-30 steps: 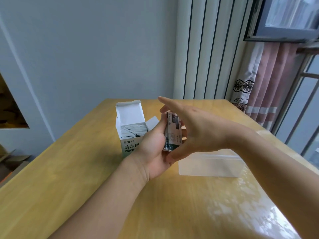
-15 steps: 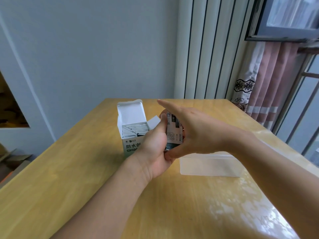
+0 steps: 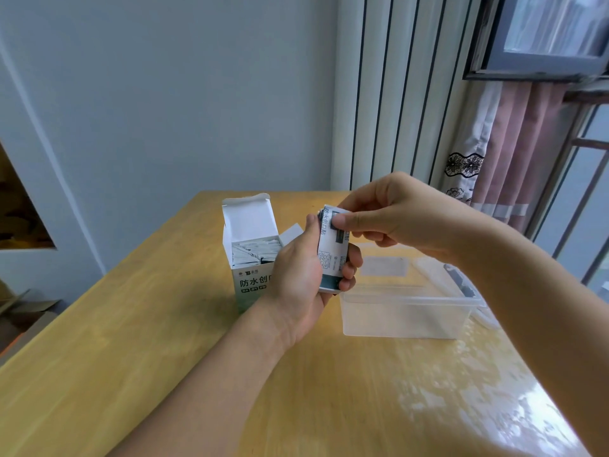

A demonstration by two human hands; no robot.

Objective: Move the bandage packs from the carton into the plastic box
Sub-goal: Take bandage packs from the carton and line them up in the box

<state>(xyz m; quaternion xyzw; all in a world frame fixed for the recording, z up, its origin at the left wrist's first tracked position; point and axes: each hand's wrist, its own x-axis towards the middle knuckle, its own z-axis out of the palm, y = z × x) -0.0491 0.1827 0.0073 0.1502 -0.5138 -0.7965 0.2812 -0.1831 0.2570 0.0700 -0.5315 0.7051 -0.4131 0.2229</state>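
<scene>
wooden table [image 3: 164, 374], carton [image 3: 252, 285] reading 防水创

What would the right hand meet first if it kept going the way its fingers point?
The right hand points leftward; past the bandage packs it pinches, likely the left hand, then the carton. Depth unclear.

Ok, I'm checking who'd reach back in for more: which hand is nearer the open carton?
Left. The left hand, gripping the bandage packs, overlaps the carton in this view. The right hand pinches the packs' top, over toward the plastic box.
</scene>
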